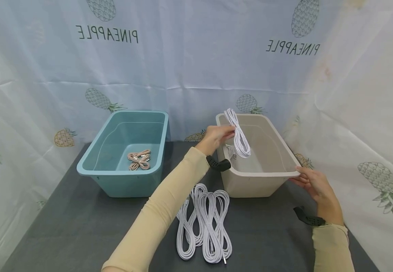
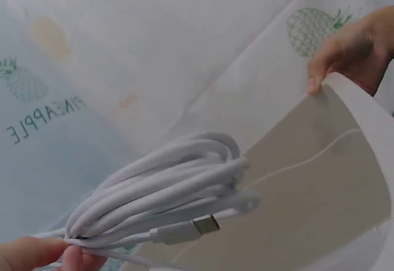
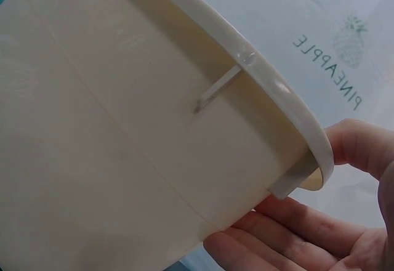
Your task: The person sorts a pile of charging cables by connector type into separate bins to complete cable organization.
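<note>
Left arm, centre to bottom of frame: long pale-yellow fitted fabric sleeve (image 1: pixel 160 209), creased. Right arm, lower right: matching pale-yellow fabric sleeve (image 1: pixel 332 247), slightly duller. Curved matte-black wrist band (image 1: pixel 218 164) past left cuff; similar dotted black band (image 1: pixel 310 218) past right cuff. Left grip (image 1: pixel 216 136), right grip (image 1: pixel 315 184): bare hands.

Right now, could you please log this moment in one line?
left grip: pinches white cable bundle over beige bin | right grip: holds that bin's rim | teal bin: tan cables inside | dark surface: more white bundles
</note>
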### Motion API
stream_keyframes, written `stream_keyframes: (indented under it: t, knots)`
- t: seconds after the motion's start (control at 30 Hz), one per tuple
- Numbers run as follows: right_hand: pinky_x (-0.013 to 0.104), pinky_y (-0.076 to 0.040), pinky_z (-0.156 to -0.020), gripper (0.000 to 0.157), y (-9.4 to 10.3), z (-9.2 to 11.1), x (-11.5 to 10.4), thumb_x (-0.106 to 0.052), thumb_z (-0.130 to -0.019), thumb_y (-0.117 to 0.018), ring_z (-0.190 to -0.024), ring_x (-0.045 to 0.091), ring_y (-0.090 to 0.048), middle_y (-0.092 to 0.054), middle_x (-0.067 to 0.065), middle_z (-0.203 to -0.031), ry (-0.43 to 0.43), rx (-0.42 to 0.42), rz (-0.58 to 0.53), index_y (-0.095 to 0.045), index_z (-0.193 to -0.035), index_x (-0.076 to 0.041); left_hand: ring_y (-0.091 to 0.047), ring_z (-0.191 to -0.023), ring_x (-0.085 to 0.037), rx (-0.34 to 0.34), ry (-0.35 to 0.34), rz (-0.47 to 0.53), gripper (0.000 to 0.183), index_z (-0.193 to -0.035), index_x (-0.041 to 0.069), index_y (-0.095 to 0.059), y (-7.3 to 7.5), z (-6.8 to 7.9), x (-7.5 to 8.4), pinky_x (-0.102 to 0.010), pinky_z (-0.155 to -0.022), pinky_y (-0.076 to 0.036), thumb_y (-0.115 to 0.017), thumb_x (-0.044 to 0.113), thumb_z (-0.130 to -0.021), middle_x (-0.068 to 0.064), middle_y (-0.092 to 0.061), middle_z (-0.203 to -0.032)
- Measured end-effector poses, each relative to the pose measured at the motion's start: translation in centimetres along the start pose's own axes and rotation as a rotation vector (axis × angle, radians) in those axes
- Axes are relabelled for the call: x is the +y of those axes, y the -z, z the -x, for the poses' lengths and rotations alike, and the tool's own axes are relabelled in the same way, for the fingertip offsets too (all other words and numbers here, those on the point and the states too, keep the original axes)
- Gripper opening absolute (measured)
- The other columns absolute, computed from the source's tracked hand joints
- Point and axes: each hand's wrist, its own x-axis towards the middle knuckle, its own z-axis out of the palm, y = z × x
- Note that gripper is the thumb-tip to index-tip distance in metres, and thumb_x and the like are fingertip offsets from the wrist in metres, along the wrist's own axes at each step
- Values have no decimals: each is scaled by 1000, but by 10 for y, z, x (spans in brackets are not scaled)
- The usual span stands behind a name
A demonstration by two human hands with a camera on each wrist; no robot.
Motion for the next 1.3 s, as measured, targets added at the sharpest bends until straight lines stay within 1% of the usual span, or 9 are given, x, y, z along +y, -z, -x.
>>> stream_keyframes:
  t: [0.13, 0.2, 0.3, 0.4, 0.53, 0.73, 0.93, 1.07, 1.3]
  knots:
    - [24, -62, -72, 26, 0, -2, -1, -6, -98, -50, -79, 9, -73, -71, -6, -89, 0, -3, -11, -71, -89, -19, -69, -109, -25, -36, 6, -18, 30, -117, -6, -66, 0, -6, -2, -27, -94, -57, -66, -2, -87, -21, -66, -123]
    - [24, -62, -72, 26, 0, -3, -1, -6, -98, -50, -79, 9, -73, -72, -6, -88, 2, -4, -13, -71, -89, -19, -66, -114, -25, -51, 17, -58, 33, -121, -5, -63, 2, -7, -4, -34, -106, -51, -65, 2, -89, -19, -66, -124]
    - [24, -62, -72, 27, 1, -4, -2, -5, -98, -50, -78, 9, -73, -72, -5, -87, 4, -2, -13, -71, -88, -18, -65, -116, -24, -68, 22, -88, 37, -126, -3, -60, 6, -4, -5, -37, -111, -46, -65, 7, -91, -18, -65, -126]
    - [25, -62, -72, 27, 2, -4, -3, -5, -98, -50, -78, 9, -73, -72, -5, -87, 5, -3, -21, -71, -88, -18, -66, -115, -26, -95, 0, -70, 36, -124, -6, -59, 9, 0, -5, -32, -103, -53, -64, 4, -90, -21, -66, -124]
    - [24, -62, -73, 26, 3, -3, -3, -6, -98, -51, -80, 9, -73, -71, -6, -89, 1, -10, -17, -72, -88, -18, -71, -105, -25, -111, -11, -105, 27, -115, -6, -64, 12, 8, -6, -26, -91, -59, -64, 2, -90, -19, -71, -113]
    - [25, -62, -72, 25, 4, -1, -3, -7, -97, -53, -80, 8, -73, -70, -7, -89, -3, -5, -7, -73, -87, -18, -71, -103, -24, -139, 26, -113, 31, -121, -7, -61, 18, 19, -8, -25, -89, -59, -63, 5, -92, -23, -67, -121]
    - [24, -62, -71, 27, 5, 1, -5, -7, -98, -52, -79, 8, -73, -70, -8, -89, 4, -1, 8, -74, -87, -18, -69, -79, -11, -173, 29, -136, 34, -125, -7, -58, 25, 32, -11, -22, -85, -60, -61, 5, -93, -24, -63, -126]
    - [25, -62, -70, 25, 4, 0, -5, -7, -97, -53, -78, 9, -73, -71, -7, -88, 2, 8, -8, -73, -87, -19, -70, -81, -11, -190, 31, -155, 36, -127, -7, -57, 31, 42, -13, -24, -87, -60, -61, 6, -93, -24, -63, -126]
    - [23, -62, -70, 27, 5, -1, -5, -8, -98, -52, -78, 8, -73, -70, -8, -88, 6, 9, 24, -74, -86, -19, -73, -90, -13, -218, 40, -221, 36, -125, -5, -59, 47, 59, -25, -25, -88, -59, -62, 10, -93, -22, -66, -124]
